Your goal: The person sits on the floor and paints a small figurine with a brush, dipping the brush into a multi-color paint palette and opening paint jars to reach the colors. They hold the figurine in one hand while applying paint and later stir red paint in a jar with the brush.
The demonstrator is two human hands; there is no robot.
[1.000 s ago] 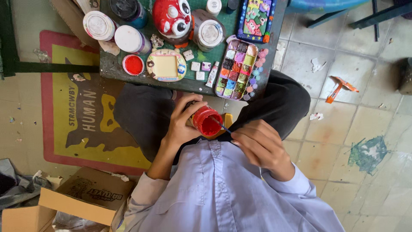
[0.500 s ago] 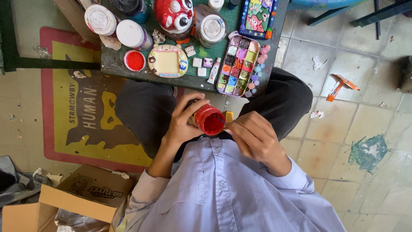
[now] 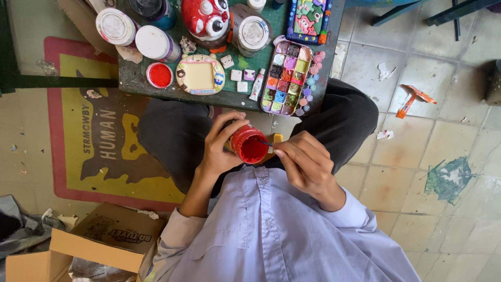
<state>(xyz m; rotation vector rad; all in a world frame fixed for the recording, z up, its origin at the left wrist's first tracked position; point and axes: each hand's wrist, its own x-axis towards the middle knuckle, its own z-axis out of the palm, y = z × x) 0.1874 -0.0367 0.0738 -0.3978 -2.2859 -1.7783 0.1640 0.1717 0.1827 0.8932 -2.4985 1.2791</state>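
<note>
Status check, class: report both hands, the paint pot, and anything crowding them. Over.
Left hand gripping open red paint pot over lap. Right hand holds brush, tip at pot rim. Cluttered green table close ahead, not touching.

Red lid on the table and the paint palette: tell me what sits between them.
In the head view, a cream picture frame, small white tiles and a small tube lie between the red lid and the palette.

Hands meet over lap: left hand wrapped round red paint pot, right hand just beside pot's rim. Knees flank both sides. Ahead, worktop edge close, crowded: paint palette, yellow frame, red lid, white-capped jars. Narrow gap between worktop edge and pot. Tiled floor right open; cardboard box lower left.
</note>
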